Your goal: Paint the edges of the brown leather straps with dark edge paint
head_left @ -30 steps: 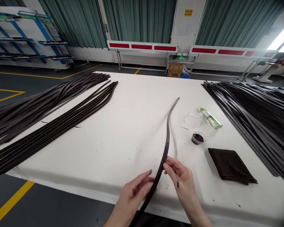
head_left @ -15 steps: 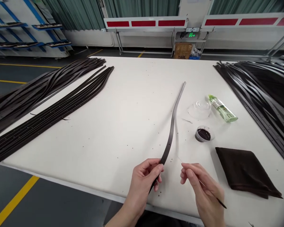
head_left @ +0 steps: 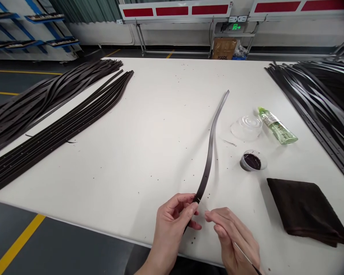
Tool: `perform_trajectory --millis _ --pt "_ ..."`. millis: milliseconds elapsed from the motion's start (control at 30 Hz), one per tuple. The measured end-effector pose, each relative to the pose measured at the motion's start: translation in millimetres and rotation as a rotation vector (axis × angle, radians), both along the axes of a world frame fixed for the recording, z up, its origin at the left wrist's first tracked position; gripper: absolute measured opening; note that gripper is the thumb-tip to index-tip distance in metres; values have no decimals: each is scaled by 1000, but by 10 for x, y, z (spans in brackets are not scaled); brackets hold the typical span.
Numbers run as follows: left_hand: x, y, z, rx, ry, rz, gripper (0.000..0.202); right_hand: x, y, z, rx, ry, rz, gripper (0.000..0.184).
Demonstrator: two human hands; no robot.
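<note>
A long dark brown leather strap (head_left: 210,147) with punched holes arcs up from the near table edge toward the middle of the white table (head_left: 149,133). My left hand (head_left: 174,223) pinches the strap's near part between thumb and fingers. My right hand (head_left: 235,238) sits just to the right of it, closed on a thin dark-handled brush (head_left: 248,261) whose fine tip points toward the strap. A small cup of dark dye (head_left: 251,161) stands to the right of the strap.
A clear plastic lid (head_left: 246,128) and a green bottle (head_left: 276,126) lie beyond the dye cup. A folded dark brown cloth (head_left: 304,210) lies at the near right. Piles of straps cover the left side (head_left: 46,114) and the right side (head_left: 321,99).
My left hand has closed on the strap and my right hand let it go, keeping the brush. The brush hand then moved left toward the strap. The camera tilted down.
</note>
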State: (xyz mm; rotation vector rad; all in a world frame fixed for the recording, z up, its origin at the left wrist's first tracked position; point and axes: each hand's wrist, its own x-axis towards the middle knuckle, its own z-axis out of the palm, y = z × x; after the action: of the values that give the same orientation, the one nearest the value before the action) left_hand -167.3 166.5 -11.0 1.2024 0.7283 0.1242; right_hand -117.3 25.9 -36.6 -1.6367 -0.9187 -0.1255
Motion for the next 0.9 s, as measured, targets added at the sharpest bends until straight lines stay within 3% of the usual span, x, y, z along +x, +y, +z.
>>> perform_trajectory --millis 333,567,900 --pt "-35 7 -51 -20 -25 -22 17 18 47 60 -24 -87 -20 29" --pt "-18 5 -17 -24 -4 -3 17 -21 19 3 40 -43 -73 31" --pt "-28 6 -46 3 -18 -22 17 -2 10 -20 2 45 -7 30"
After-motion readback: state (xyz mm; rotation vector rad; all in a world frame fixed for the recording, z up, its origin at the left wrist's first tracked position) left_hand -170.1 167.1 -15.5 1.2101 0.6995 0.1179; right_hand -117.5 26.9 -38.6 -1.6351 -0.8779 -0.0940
